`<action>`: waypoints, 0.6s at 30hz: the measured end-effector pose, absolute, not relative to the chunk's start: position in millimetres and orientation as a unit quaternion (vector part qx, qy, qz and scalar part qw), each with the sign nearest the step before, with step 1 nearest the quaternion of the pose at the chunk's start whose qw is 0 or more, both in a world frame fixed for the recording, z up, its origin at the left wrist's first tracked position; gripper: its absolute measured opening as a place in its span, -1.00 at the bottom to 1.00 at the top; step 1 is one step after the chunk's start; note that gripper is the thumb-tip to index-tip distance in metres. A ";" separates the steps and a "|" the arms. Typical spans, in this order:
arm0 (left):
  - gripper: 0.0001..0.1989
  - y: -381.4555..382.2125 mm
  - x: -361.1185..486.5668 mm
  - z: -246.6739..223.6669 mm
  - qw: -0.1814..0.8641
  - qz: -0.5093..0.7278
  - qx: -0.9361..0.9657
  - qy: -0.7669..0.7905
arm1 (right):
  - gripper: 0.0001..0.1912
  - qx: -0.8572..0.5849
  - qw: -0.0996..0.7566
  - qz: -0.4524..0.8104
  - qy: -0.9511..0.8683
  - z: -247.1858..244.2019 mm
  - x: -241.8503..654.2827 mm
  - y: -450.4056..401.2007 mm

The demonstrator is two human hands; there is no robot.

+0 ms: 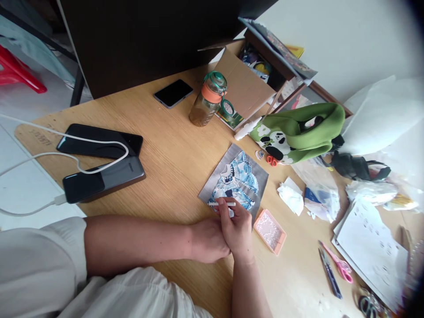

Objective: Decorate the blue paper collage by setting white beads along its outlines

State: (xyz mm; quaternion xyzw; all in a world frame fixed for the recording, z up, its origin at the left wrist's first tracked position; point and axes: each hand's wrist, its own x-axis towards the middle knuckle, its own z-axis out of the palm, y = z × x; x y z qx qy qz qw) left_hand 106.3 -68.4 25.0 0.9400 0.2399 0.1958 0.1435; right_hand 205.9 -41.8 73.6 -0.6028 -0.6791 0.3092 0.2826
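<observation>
Left hand (208, 241): nearest the body, tucked against the right hand (241, 227), which partly covers it; its fingers are hidden, so whether it holds anything cannot be told. It probably props the right for steadiness.
Right hand: thumb and fingers pinched narrow on a pen (213, 204), over the near part of a sheet (263, 179); a light grip like this likely suits fine, exact placing.
Pen: long axis crosswise to the thumb, one end toward the left-arm side, the other toward the right; which end is the tip is too small to tell.
Sheet: just beyond the hands and partly under the right, set askew, its long side slanting away from the left hand; the blue design (247, 168) carries rows of pale dots.
Tray (281, 239): just right of the right hand, long axis slanting back toward the body; it holds tiny beads (267, 228), presumably kept there for easy reach.
Scissors (343, 267): farther right, well apart from the hands.
Bottle (206, 105): beyond the sheet, upright, seemingly parked out of the hands' way.
</observation>
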 end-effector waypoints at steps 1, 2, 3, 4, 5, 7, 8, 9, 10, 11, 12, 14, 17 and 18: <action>-0.70 -68.4 106.3 25.3 0.143 0.194 0.941 0.239 | -0.66 -0.602 0.283 0.308 -0.680 73.5 205.9 -41.8; -0.70 -68.3 106.3 25.6 0.143 0.191 0.941 0.240 | -0.66 -0.602 0.283 0.307 -0.681 73.5 206.0 -41.7; -0.69 -68.2 106.3 26.1 0.143 0.188 0.942 0.239 | -0.67 -0.601 0.283 0.307 -0.681 73.5 206.0 -41.6; -0.69 -68.0 106.3 26.6 0.143 0.185 0.943 0.238 | -0.67 -0.601 0.283 0.308 -0.681 73.5 206.1 -41.6; -0.69 -67.8 106.2 27.2 0.144 0.182 0.943 0.237 | -0.67 -0.601 0.283 0.310 -0.681 73.5 206.1 -41.5; -0.69 -67.3 105.8 28.7 0.146 0.174 0.944 0.238 | -0.67 -0.602 0.282 0.313 -0.678 73.6 206.2 -41.6; -0.69 -67.1 105.6 29.5 0.147 0.170 0.945 0.239 | -0.67 -0.603 0.282 0.315 -0.677 73.7 206.2 -41.6; -0.69 -66.9 105.3 30.3 0.148 0.165 0.945 0.240 | -0.67 -0.604 0.282 0.316 -0.675 73.7 206.2 -41.7; -0.69 -66.7 105.0 31.2 0.150 0.160 0.945 0.242 | -0.67 -0.604 0.282 0.317 -0.674 73.8 206.2 -41.9; -0.70 -66.5 104.7 32.0 0.151 0.155 0.945 0.243 | -0.67 -0.605 0.282 0.318 -0.673 73.8 206.1 -42.0; -0.70 -66.3 104.5 32.9 0.153 0.151 0.946 0.244 | -0.67 -0.605 0.283 0.318 -0.673 73.9 206.1 -42.0; -0.68 -65.9 104.2 34.8 0.155 0.145 0.946 0.246 | -0.67 -0.606 0.284 0.316 -0.672 73.7 206.1 -42.1; -0.67 -65.3 103.8 37.6 0.158 0.136 0.946 0.247 | -0.66 -0.606 0.285 0.314 -0.673 73.3 206.3 -41.9; -0.67 -65.2 103.7 38.3 0.159 0.133 0.947 0.246 | -0.66 -0.605 0.285 0.313 -0.674 73.1 206.5 -41.8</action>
